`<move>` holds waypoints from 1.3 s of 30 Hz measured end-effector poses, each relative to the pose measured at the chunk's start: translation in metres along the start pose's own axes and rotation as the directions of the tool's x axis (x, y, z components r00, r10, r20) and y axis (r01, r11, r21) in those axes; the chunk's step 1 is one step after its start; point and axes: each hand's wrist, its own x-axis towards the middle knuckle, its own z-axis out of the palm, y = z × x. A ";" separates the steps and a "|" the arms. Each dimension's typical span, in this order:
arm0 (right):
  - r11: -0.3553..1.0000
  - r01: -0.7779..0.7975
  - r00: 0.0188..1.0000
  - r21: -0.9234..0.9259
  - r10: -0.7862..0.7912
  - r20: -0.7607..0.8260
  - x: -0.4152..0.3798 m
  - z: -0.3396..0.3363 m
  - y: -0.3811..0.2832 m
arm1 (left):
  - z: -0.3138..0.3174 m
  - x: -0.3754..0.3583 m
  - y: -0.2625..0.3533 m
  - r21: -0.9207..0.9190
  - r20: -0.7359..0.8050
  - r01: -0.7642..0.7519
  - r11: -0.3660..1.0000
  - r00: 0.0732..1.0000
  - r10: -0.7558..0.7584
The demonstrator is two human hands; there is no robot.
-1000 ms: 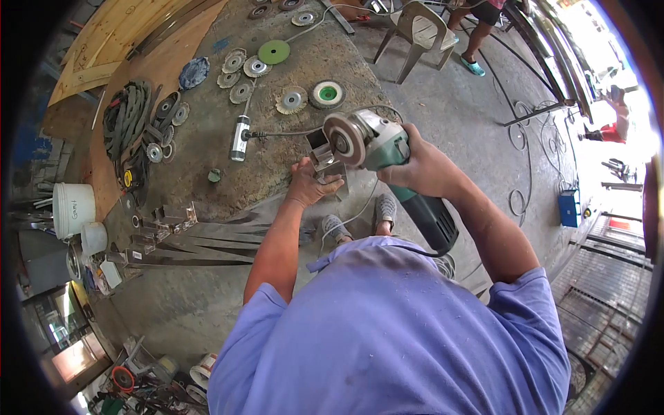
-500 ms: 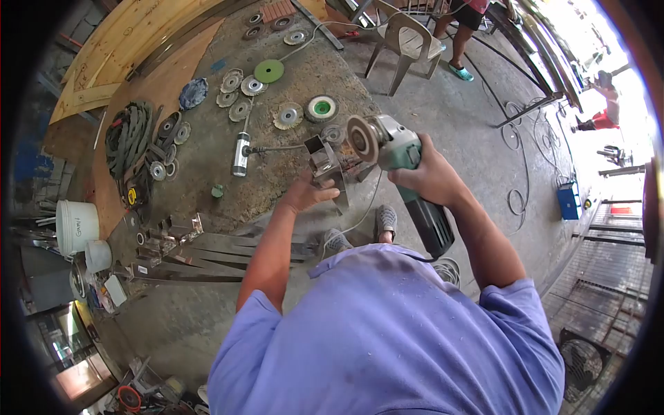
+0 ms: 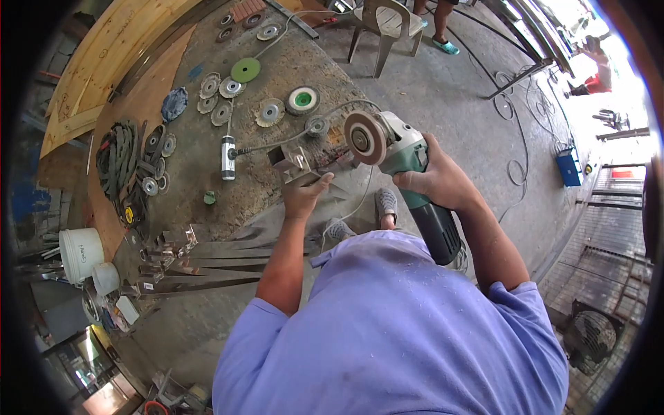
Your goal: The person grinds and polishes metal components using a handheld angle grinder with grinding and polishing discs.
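Observation:
My right hand (image 3: 443, 178) is wrapped round the body of a green and black angle grinder (image 3: 413, 173). The grinder's round disc (image 3: 364, 138) faces left and stands apart from the metal in my other hand. At the table's near edge, my left hand (image 3: 304, 199) grips a shiny piece of square metal tube (image 3: 289, 160); its fingers are partly hidden behind the metal. Beyond the tube lie a small grey disc (image 3: 317, 126) and a cable. A white and black cylinder (image 3: 228, 158) with a cord rests to the left.
Several grinding discs (image 3: 270, 112) and a green disc (image 3: 245, 70) lie on the worktable (image 3: 263, 190). Flat metal strips (image 3: 221, 266) and cut tube pieces (image 3: 169, 249) are at left. A plastic chair (image 3: 384, 28), another person's legs (image 3: 443, 26) and floor cables stand beyond.
My left hand has turned and shifted, tilting the tube and carrying it left and down. The grinder stays in my right hand, its disc now turned more toward the camera. The view has shifted slightly.

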 end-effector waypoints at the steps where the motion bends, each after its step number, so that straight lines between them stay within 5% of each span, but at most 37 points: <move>1: 1.000 0.018 1.000 -0.003 -0.018 0.020 0.004 0.002 -0.001 | -0.004 0.002 -0.013 0.183 0.068 -0.052 0.982 0.997 0.040; 4: 0.998 0.065 0.993 0.011 -0.066 0.095 0.018 0.008 -0.009 | 0.002 0.006 -0.046 0.087 0.065 -0.246 0.965 0.968 0.241; 6: 0.995 0.092 0.986 0.023 -0.095 0.139 0.029 0.013 -0.014 | -0.003 0.011 -0.062 0.319 0.147 -0.530 0.786 0.847 0.511; 8: 0.993 0.113 0.977 0.019 -0.114 0.177 0.041 0.017 -0.018 | -0.003 0.008 -0.071 0.319 0.218 -0.509 0.799 0.860 0.461; 10: 0.995 0.100 0.970 -0.019 -0.093 0.226 0.054 0.018 -0.023 | -0.004 0.004 -0.059 0.152 0.262 -0.140 0.978 0.960 0.097; 13: 0.989 0.141 0.954 -0.053 -0.122 0.272 0.072 0.021 -0.029 | -0.003 0.000 -0.074 0.372 0.286 -0.409 0.833 0.904 0.317; 16: 0.984 0.145 0.943 -0.102 -0.106 0.315 0.086 0.025 -0.032 | 0.003 0.002 -0.091 0.241 0.259 -0.275 0.931 0.943 0.211; 18: 0.979 0.156 0.937 -0.129 -0.106 0.333 0.091 0.026 -0.035 | -0.005 0.004 -0.086 0.336 0.470 -0.291 0.896 0.876 0.109; 20: 0.974 0.175 0.929 -0.142 -0.115 0.352 0.094 0.026 -0.040 | -0.005 0.001 -0.098 0.104 0.524 -0.116 0.988 0.850 0.045; 21: 0.972 0.187 0.924 -0.141 -0.125 0.360 0.094 0.026 -0.042 | 0.004 -0.005 -0.132 -0.193 0.487 0.069 0.979 0.873 0.035; 23: 0.967 0.201 0.923 -0.159 -0.132 0.362 0.094 0.025 -0.045 | 0.007 -0.004 -0.147 -0.299 0.507 0.141 0.944 0.862 0.032; 26: 0.961 0.201 0.926 -0.191 -0.122 0.358 0.090 0.024 -0.043 | 0.003 0.000 -0.129 0.041 0.605 -0.041 0.998 0.796 0.008; 34: 0.967 0.133 0.934 -0.216 -0.049 0.353 0.086 0.027 -0.051 | 0.009 -0.003 -0.122 -0.056 0.574 0.062 0.997 0.818 -0.019; 39: 0.971 0.210 0.943 -0.111 -0.172 0.285 0.071 0.032 -0.029 | 0.006 -0.002 -0.122 -0.041 0.586 0.092 0.995 0.808 -0.051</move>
